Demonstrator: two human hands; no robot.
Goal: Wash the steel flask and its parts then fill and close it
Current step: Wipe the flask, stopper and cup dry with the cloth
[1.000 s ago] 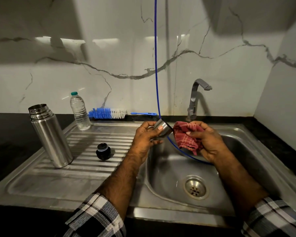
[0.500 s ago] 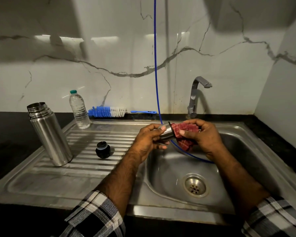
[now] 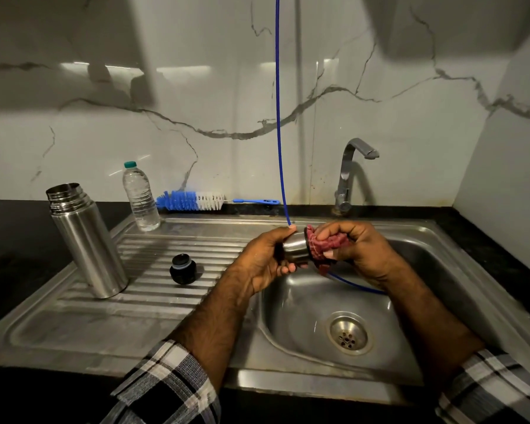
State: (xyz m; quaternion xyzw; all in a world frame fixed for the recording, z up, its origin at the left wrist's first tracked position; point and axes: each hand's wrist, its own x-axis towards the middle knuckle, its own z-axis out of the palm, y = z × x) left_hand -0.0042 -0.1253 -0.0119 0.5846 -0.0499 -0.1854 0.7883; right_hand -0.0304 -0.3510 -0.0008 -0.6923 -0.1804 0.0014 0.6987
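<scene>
The open steel flask (image 3: 88, 240) stands upright on the left of the draining board. Its black stopper (image 3: 182, 268) lies on the ribbed board to the right of it. Over the sink basin my left hand (image 3: 265, 260) grips the small steel cup lid (image 3: 296, 248) on its side, mouth toward the right. My right hand (image 3: 360, 250) holds a red checked cloth (image 3: 326, 244) bunched against and into the cup's mouth.
A steel sink (image 3: 303, 304) with its drain (image 3: 348, 333) lies below the hands, the tap (image 3: 349, 172) behind it. A clear water bottle (image 3: 140, 195) and a blue-white bottle brush (image 3: 193, 201) sit at the back. A blue cord (image 3: 278, 117) hangs down into the basin.
My hands came together: the right hand brought the red cloth from beside the cup into its mouth. The cup turned onto its side in my left hand.
</scene>
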